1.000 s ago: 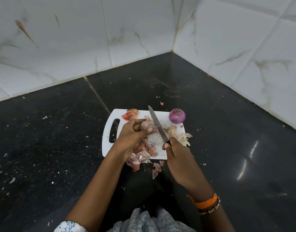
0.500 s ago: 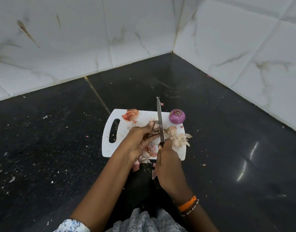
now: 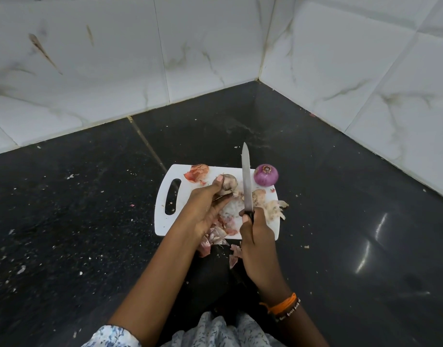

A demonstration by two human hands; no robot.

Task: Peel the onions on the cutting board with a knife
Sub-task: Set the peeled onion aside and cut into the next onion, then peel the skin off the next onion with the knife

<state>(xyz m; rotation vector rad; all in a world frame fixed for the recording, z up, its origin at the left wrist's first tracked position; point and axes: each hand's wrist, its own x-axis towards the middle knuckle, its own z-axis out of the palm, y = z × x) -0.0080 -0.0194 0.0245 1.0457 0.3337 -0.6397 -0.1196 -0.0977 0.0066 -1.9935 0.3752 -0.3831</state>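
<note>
While the left hand [image 3: 205, 209] curls round a pale, half-stripped onion [image 3: 228, 182] just above the middle of the white cutting board [image 3: 165, 221], the right hand [image 3: 256, 234] grips the handle of the knife [image 3: 246, 179], whose blade points toward twelve o'clock, just beside the onion at its three o'clock. A peeled purple onion [image 3: 266, 175] sits at the board's one o'clock corner, apart from both hands. Loose skins [image 3: 273, 206] litter the board (more trail off its six o'clock edge onto the dark bench [image 3: 90, 221]). I judge the held onion light but firm, and slick where the papery skin is gone, so it wants cradling round its middle. The dry skin should tear easily once the blade lifts an edge at the root or the top.
</note>
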